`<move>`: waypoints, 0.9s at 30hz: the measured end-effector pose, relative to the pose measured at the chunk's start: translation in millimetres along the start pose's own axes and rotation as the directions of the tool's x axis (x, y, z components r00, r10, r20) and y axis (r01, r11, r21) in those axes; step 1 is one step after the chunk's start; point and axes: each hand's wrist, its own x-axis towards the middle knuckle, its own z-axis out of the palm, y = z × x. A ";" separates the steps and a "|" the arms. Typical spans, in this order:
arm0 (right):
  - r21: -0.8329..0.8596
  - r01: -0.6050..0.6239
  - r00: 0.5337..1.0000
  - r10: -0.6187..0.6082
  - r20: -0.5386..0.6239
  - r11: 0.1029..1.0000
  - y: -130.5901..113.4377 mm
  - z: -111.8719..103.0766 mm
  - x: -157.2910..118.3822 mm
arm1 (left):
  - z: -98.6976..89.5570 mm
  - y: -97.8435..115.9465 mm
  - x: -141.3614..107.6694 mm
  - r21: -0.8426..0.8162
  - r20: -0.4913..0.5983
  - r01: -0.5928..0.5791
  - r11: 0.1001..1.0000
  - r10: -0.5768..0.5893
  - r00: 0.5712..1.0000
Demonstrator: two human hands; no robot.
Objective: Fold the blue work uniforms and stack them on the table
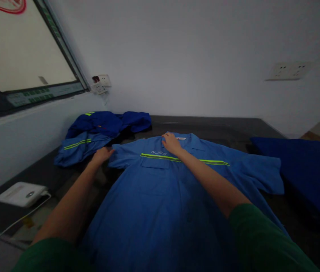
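Note:
A blue short-sleeved shirt [154, 192] with a yellow-green reflective stripe lies spread face up on a dark table [205, 122], its collar toward the wall. My left hand [103, 155] is closed at the edge of the shirt's left-side sleeve. Over the collar, on its left side, rests my right hand [171, 142], fingers bent and pressed onto the fabric. Its exact hold on the collar is partly hidden. The other sleeve reaches out to the right.
Crumpled blue garments [100, 124] with reflective stripes lie at the back left. A white device [23, 193] with a cable sits at the left. At the right is a dark blue folded cloth [313, 173]. Behind the table stands a wall with sockets [290, 71].

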 end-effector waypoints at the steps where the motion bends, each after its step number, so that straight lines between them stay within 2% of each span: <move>1: 0.001 0.004 0.999 -0.004 0.037 1.000 -16.1 11.4 3.8 | 2.7 -3.6 -5.7 -0.040 0.031 -0.002 0.999 0.003 1.000; 3: 0.006 0.002 0.997 -0.002 0.077 1.000 -42.0 33.3 9.4 | 9.1 -3.3 -15.5 -0.113 0.050 -0.012 0.993 0.018 0.999; 6: 0.000 -0.033 0.994 0.033 0.104 0.999 -62.3 57.0 13.3 | 12.0 3.0 -23.5 -0.204 -0.013 -0.035 0.978 0.033 0.999; 9: -0.009 -0.065 0.993 0.066 0.103 0.998 -64.8 66.8 14.4 | 1.9 2.7 -25.1 -0.279 -0.115 -0.083 0.957 0.052 0.992; 12: -0.015 -0.064 0.993 0.065 0.103 0.998 -61.2 68.9 14.1 | -9.0 -6.6 -28.1 -0.324 -0.194 -0.115 0.939 0.053 0.979; 14: -0.021 -0.057 0.993 0.059 0.104 0.998 -59.7 69.0 13.8 | -9.1 -14.4 -32.7 -0.324 -0.180 -0.092 0.942 0.035 0.983; 18: -0.029 -0.054 0.993 0.057 0.105 0.998 -60.7 69.0 14.8 | 4.7 -21.6 -40.4 -0.283 -0.137 -0.032 0.959 -0.007 0.991; 24: -0.020 -0.033 0.994 0.035 0.103 0.999 -64.2 67.9 19.3 | 19.6 -6.7 -28.6 -0.271 -0.001 -0.010 0.963 0.010 1.000; 27: -0.017 -0.023 0.994 0.025 0.106 1.000 -63.7 68.4 19.2 | 20.4 4.1 -22.7 -0.288 0.012 -0.053 0.956 0.059 0.998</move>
